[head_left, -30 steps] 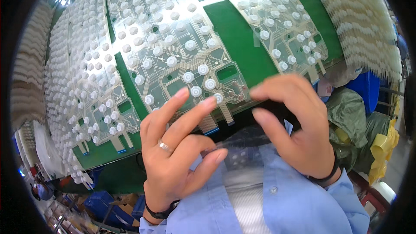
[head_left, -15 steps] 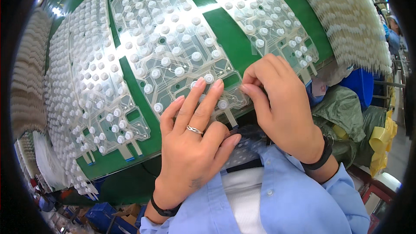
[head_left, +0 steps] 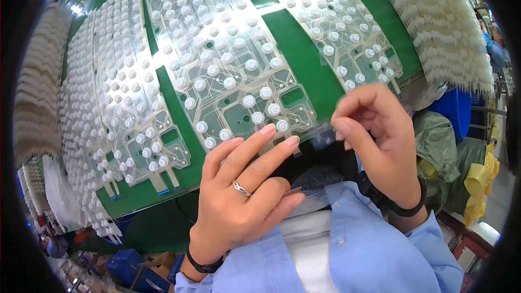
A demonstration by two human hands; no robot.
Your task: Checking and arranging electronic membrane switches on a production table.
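Observation:
A clear flexible keypad membrane sheet [head_left: 239, 84] with printed traces and several white domes lies at the middle of the green tabletop. My left hand [head_left: 244, 190] is open, its fingers stretched out and its fingertips at the sheet's near edge, by the connector tail. Right of that edge, my right hand [head_left: 380, 141] is raised, thumb and fingertips pinched together. From the pinch a small see-through piece of film [head_left: 322, 138] appears to hang; it is blurred, and its full shape cannot be made out.
Similar membrane sheets lie on the left [head_left: 127, 108] and right [head_left: 347, 38] of the green tabletop [head_left: 306, 57]. Thick stacks of sheets stand at the far left [head_left: 40, 87] and far right [head_left: 434, 27]. Beyond the table's right edge are a blue bin [head_left: 457, 111] and green plastic bags [head_left: 438, 146].
My right hand has moved right and toward me, away from the sheet's near right corner, with the film at its fingertips. My left fingers have slid toward me, uncovering more domes.

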